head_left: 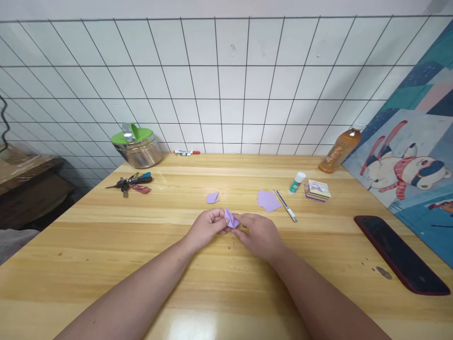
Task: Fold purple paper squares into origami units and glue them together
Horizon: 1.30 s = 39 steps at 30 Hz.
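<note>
Between my two hands, just above the wooden table (226, 293), is a small piece of folded purple paper (231, 219) with creased, pointed flaps. My left hand (209, 227) pinches its left side between thumb and fingers. From the right, my right hand (258, 233) grips the paper's right edge with thumb and forefinger. Beyond my left hand lies another small folded purple paper piece (212, 198). Several flat purple paper sheets (269, 200) lie past my right hand, with a slim utility knife (286, 206) beside them.
A glue stick (297, 182) and a stack of coloured paper (317, 190) stand to the right, near a tea bottle (340, 150) and a dark phone (399, 255). Keys (132, 183), a green-lidded steel pot (139, 148) and markers (186, 152) sit toward the back left.
</note>
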Available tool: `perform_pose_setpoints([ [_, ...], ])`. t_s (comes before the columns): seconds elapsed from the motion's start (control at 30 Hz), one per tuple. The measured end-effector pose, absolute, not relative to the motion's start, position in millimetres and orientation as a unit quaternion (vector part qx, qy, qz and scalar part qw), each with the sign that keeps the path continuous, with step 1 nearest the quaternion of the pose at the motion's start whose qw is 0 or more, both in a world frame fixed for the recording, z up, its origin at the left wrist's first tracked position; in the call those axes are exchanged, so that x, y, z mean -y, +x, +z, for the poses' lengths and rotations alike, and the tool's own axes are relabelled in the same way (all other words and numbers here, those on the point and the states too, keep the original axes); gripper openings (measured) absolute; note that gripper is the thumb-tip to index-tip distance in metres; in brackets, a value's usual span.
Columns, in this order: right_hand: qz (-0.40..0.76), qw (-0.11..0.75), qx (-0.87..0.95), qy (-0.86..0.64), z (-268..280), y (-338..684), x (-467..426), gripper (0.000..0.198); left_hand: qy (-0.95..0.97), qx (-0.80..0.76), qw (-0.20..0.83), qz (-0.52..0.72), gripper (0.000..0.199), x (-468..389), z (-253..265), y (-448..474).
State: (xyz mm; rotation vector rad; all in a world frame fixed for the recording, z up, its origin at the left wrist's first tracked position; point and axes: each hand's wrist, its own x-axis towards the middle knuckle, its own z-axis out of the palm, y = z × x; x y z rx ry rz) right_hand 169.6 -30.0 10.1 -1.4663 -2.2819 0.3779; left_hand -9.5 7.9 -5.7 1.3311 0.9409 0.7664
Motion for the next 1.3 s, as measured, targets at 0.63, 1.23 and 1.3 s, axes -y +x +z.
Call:
perform_pose_setpoints([
  [0.63, 0.127, 0.191, 0.817, -0.528, 14, 170, 31, 0.033, 0.572, -0.399, 0.631, 0.338, 0.031, -6, -3, -8],
  [1.23, 0.096, 0.275, 0.799, -0.526, 8, 167, 32, 0.022, 0.553, -0.399, 0.644, 0.346, 0.038, -8, -6, -9],
  [1.3, 0.12, 0.304, 0.782, -0.53, 4, 167, 30, 0.021, 0.554, -0.4, 0.643, 0.346, 0.041, -8, -8, -9],
])
